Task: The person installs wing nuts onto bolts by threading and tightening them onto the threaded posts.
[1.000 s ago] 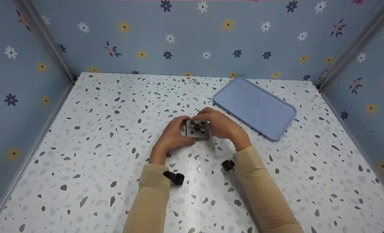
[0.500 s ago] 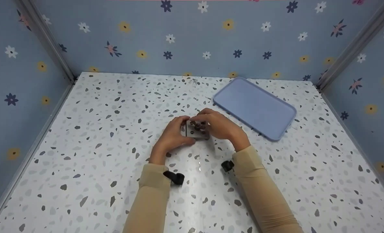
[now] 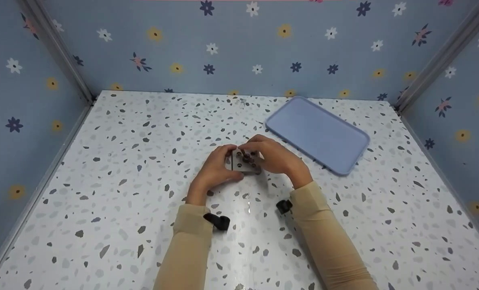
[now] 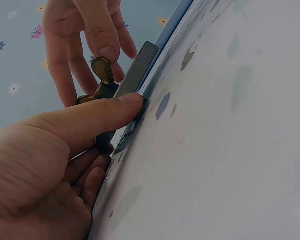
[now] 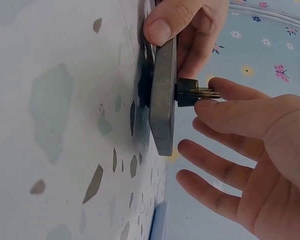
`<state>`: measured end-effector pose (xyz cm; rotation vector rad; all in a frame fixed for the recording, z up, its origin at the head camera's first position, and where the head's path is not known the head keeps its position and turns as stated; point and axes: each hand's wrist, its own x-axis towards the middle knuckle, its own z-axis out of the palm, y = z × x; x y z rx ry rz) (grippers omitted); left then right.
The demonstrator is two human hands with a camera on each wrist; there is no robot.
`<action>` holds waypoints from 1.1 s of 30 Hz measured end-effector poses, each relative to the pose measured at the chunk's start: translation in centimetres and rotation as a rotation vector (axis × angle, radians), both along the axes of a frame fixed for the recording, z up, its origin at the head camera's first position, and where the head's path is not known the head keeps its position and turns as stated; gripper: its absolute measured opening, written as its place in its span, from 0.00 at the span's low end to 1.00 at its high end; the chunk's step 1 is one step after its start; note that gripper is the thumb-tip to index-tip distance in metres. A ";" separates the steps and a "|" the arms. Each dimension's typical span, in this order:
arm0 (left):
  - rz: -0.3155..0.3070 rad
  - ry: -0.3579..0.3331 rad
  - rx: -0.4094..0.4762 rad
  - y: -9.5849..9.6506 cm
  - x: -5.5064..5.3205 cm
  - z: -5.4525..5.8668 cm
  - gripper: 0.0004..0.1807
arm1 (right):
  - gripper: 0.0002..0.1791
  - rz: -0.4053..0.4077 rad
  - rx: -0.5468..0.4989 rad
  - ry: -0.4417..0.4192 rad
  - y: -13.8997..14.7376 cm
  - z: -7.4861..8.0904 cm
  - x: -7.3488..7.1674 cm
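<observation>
A small grey metal plate (image 3: 244, 168) with several round holes sits in the middle of the table. From its centre stands a brass-coloured wing nut (image 5: 190, 93). My left hand (image 3: 216, 166) grips the plate, its thumb along the near edge and its fingers at the far side. In the left wrist view one wing of the wing nut (image 4: 103, 71) points up toward the other hand's thumb. My right hand (image 3: 279, 156) pinches the wing nut between thumb and index finger, while its other fingers are spread. The plate's underside is hidden, with a dark part showing beneath it.
A shallow blue-lilac tray (image 3: 318, 133) lies at an angle behind and right of my hands. The speckled white table (image 3: 142, 201) is bounded by flower-patterned panels (image 3: 247, 48) at the back and both sides.
The wing nut has turned on the plate, and my right fingers have shifted slightly with it. My left hand and the plate have stayed in place.
</observation>
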<state>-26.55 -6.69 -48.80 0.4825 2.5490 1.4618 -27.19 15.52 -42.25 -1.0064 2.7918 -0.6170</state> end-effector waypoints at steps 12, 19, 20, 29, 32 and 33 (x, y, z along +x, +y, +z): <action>0.003 0.004 0.001 0.0 0.1 0.0 0.51 | 0.27 -0.068 -0.007 -0.049 0.1 0.1 0.1; 0.001 -0.004 0.002 0.0 0.1 0.1 0.51 | 0.27 -0.089 -0.001 -0.037 0.1 -0.1 0.1; 0.001 -0.005 0.003 0.0 0.1 0.1 0.51 | 0.27 -0.090 -0.002 -0.034 0.1 -0.1 0.1; 0.004 -0.006 0.007 0.0 0.1 0.0 0.51 | 0.29 -0.101 -0.001 -0.018 0.0 -0.2 0.0; 0.004 -0.009 0.010 0.0 0.1 0.0 0.51 | 0.30 -0.108 0.003 -0.020 0.0 -0.2 0.0; 0.004 -0.011 0.011 0.0 0.1 0.1 0.51 | 0.30 -0.110 0.003 -0.022 0.0 -0.2 0.1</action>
